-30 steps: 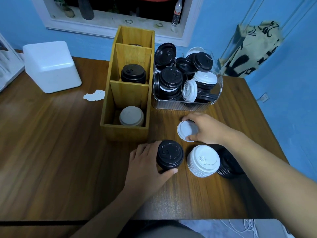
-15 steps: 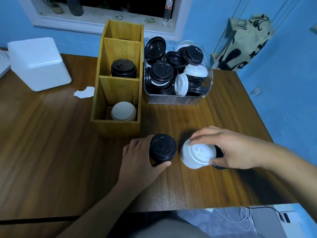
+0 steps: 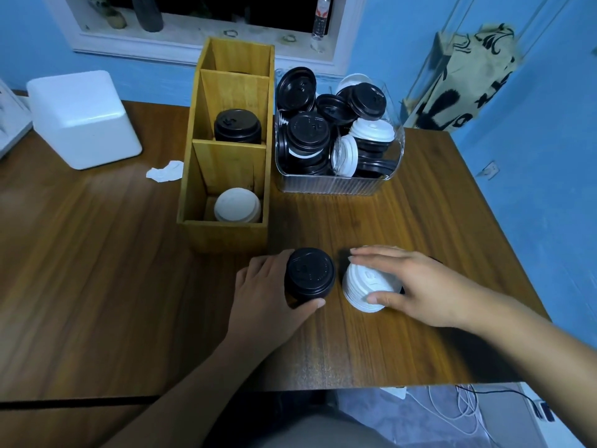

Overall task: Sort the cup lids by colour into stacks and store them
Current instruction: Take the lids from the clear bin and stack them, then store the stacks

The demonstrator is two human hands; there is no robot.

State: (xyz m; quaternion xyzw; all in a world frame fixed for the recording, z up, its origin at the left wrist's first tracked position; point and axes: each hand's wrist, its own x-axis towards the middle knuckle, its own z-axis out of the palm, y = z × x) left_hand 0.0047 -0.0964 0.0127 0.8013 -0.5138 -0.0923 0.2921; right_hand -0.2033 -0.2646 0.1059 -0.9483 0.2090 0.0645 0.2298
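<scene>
Far left: I see a white foam box (image 3: 84, 118) near the back of the wooden table (image 3: 97, 286), well apart from my hands.
Paper scrap: a crumpled white scrap (image 3: 164, 171) lies just beside the left wall of the wooden organiser (image 3: 226, 232).
Room on the left: a wide run of tabletop stretches from the box down to my left forearm.
Organiser: it has three compartments in a row. The stored black lids (image 3: 237, 126) are in the middle one and the stored white lids (image 3: 237, 205) in the near one. I cannot see what is in the far one.
Left hand (image 3: 268, 292): it grips the black lid stack (image 3: 310, 274), thumb round the near side and fingers round the far side. The stack stands upright, just in front of the organiser's near right corner.
Gap: a narrow strip of wood separates the two stacks.
Clear bin (image 3: 339, 185): it holds jumbled black and white lids and sits beside the organiser, with bare wood between it and my hands.
Right hand (image 3: 416, 286): it holds the white lid stack (image 3: 368, 286), fingers laid over the top and thumb pressed to the near side.
Edges: the near table edge runs under both forearms. The right edge is close to my right arm, with cables (image 3: 458, 412) on the floor below.
</scene>
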